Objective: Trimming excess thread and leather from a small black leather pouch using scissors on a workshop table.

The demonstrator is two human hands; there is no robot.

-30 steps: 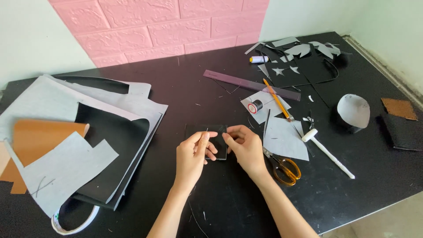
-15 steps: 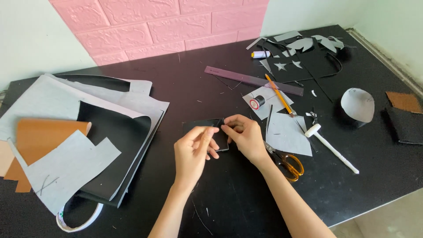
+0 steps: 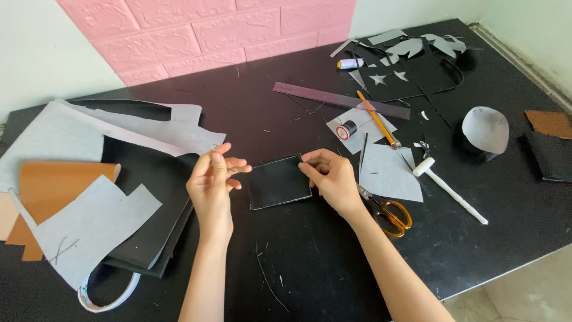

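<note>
The left hand has drawn away to nine o'clock of the black leather square — earlier both hands met over it — its fingertips pinched together, apparently on a thin thread. The right hand pinches the square's upper right corner. The square lies on the black table, scissors at four o'clock.

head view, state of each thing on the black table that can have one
black leather piece: flat, right hand pinching its top right corner
left hand: raised, apart from the piece, fingers pinched
scissors: lying closed
thread spool: on its side
pencil: lying flat
white mallet: lying down
</note>
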